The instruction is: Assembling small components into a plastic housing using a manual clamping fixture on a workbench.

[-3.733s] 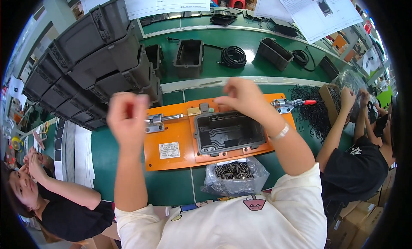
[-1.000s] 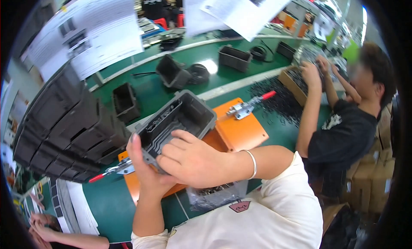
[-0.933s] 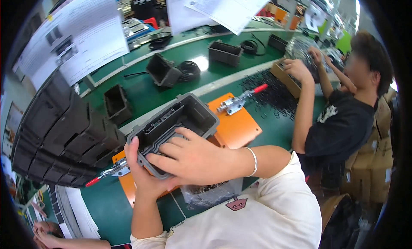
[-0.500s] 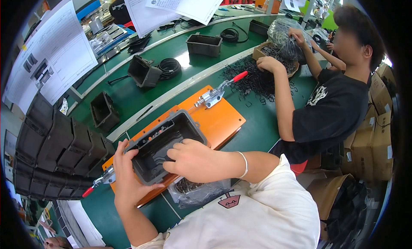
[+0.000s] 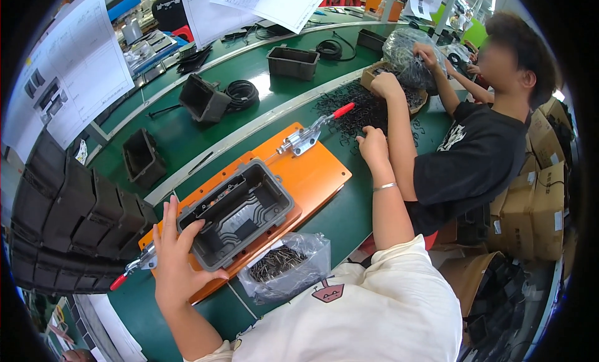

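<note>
1. On the orange fixture plate [image 5: 324, 168], toward its left half, sits a grey open-topped box [image 5: 234, 222], its left end within the spread left hand [image 5: 175, 268].
2. One left fingertip overlaps the box's left rim, the thumb lies by the near left corner, and the other fingers stretch up past the left end; they are splayed rather than clenched.
3. Moulded ridges curve across the box's matt floor, small lugs jut from its rim, and its corners are rounded.
4. Smooth and flat, the plate carries a metal toggle clamp [image 5: 302, 140] at its far right and another [image 5: 147, 257] at its left end, both with red handles.
5. Just nearer than the plate, a crinkled clear bag [image 5: 318, 253] holds thin, shiny metal pieces [image 5: 277, 264].
6. Well right of the box, the right hand [image 5: 375, 149] reaches to the near edge of a tangled heap of black wiry clips [image 5: 349, 112], forearm extended and fingers curled; whether they pinch anything cannot be told.
</note>
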A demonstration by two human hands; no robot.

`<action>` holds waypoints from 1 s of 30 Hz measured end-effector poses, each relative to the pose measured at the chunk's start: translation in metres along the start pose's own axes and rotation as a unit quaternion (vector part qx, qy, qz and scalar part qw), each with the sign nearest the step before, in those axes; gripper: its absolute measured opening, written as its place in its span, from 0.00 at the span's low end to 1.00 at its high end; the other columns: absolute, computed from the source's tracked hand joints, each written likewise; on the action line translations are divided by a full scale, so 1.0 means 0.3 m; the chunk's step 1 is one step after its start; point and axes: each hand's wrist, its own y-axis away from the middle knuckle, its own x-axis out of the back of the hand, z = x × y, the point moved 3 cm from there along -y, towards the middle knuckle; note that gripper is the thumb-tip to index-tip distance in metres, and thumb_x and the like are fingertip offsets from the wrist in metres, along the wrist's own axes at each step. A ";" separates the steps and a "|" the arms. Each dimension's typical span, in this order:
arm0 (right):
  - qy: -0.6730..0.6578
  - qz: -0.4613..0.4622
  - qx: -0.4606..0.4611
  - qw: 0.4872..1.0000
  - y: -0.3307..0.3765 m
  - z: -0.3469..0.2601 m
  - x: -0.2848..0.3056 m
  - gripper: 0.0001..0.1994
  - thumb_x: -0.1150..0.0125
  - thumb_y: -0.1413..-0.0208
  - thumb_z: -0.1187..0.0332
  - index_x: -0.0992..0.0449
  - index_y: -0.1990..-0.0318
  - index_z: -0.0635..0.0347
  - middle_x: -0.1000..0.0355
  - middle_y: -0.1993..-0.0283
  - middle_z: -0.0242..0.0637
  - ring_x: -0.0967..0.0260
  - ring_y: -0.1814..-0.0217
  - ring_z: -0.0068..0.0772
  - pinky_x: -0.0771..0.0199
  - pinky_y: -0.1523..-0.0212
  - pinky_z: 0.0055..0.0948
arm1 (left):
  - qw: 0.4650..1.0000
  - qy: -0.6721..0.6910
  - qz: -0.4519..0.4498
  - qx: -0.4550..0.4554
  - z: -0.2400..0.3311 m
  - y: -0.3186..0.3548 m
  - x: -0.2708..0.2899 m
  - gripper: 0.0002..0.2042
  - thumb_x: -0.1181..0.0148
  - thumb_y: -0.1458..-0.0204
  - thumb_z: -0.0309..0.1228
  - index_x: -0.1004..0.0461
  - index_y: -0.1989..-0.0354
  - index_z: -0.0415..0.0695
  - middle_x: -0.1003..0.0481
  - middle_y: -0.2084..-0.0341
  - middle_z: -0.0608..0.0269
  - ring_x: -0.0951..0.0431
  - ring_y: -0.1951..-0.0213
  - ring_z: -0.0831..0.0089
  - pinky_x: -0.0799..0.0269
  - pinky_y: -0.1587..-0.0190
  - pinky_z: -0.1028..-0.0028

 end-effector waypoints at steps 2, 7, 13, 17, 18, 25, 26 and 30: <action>0.024 -0.015 -0.014 1.000 -0.019 0.034 -0.033 0.14 0.31 0.56 0.69 0.23 0.61 0.64 0.28 0.58 0.50 0.28 0.56 0.50 0.28 0.53 0.39 | 1.000 -0.023 -0.014 0.009 -0.002 0.005 0.015 0.45 0.26 0.91 0.57 0.27 0.57 0.43 0.46 0.34 0.46 0.49 0.32 0.46 0.62 0.37 0.39; 0.011 -0.074 -0.040 0.996 -0.042 0.031 -0.048 0.15 0.29 0.57 0.68 0.24 0.62 0.63 0.32 0.55 0.52 0.30 0.52 0.51 0.28 0.52 0.40 | 0.998 -0.047 -0.024 0.019 0.001 0.011 0.022 0.42 0.25 0.89 0.53 0.27 0.58 0.42 0.48 0.33 0.47 0.50 0.32 0.49 0.61 0.37 0.39; -0.254 -0.037 -0.093 0.962 -0.025 0.067 -0.001 0.11 0.32 0.53 0.71 0.27 0.66 0.64 0.27 0.74 0.35 0.27 0.69 0.28 0.28 0.68 0.25 | 0.996 -0.049 -0.062 0.031 0.022 0.020 0.017 0.39 0.23 0.80 0.47 0.31 0.54 0.43 0.54 0.32 0.45 0.54 0.30 0.50 0.59 0.37 0.39; -0.589 -0.168 -0.138 0.779 0.047 -0.076 0.138 0.07 0.40 0.45 0.68 0.29 0.62 0.57 0.25 0.61 0.38 0.27 0.67 0.25 0.31 0.70 0.20 | 0.991 -0.069 -0.101 0.045 -0.021 0.026 -0.025 0.42 0.28 0.67 0.49 0.37 0.42 0.42 0.56 0.32 0.43 0.57 0.30 0.46 0.59 0.37 0.38; -0.588 -0.171 -0.139 0.779 0.066 -0.105 0.169 0.07 0.40 0.45 0.68 0.29 0.62 0.57 0.25 0.61 0.38 0.27 0.67 0.25 0.31 0.70 0.20 | 0.991 -0.068 -0.102 0.048 -0.017 0.026 -0.022 0.42 0.28 0.67 0.49 0.37 0.42 0.42 0.56 0.32 0.43 0.57 0.30 0.46 0.59 0.37 0.38; -0.758 -0.368 -0.017 0.538 0.233 -0.328 0.245 0.06 0.44 0.44 0.68 0.30 0.62 0.59 0.27 0.69 0.42 0.31 0.75 0.24 0.34 0.79 0.18 | 0.986 -0.082 -0.143 0.007 0.054 0.016 -0.080 0.42 0.36 0.59 0.54 0.39 0.38 0.42 0.55 0.31 0.44 0.59 0.30 0.46 0.63 0.38 0.35; -0.747 -0.390 -0.027 0.538 0.263 -0.360 0.250 0.07 0.44 0.44 0.68 0.30 0.61 0.60 0.28 0.71 0.40 0.31 0.76 0.23 0.35 0.81 0.17 | 0.993 -0.072 -0.098 -0.003 0.077 0.006 -0.066 0.37 0.34 0.59 0.50 0.36 0.42 0.42 0.49 0.34 0.44 0.52 0.32 0.47 0.59 0.39 0.37; -0.690 -0.505 -0.065 0.515 0.408 -0.530 0.269 0.09 0.40 0.46 0.69 0.32 0.62 0.61 0.31 0.75 0.35 0.41 0.84 0.19 0.43 0.84 0.16 | 0.984 0.097 0.127 -0.078 0.157 -0.035 -0.040 0.19 0.29 0.64 0.31 0.27 0.61 0.41 0.25 0.64 0.58 0.26 0.61 0.60 0.36 0.55 0.63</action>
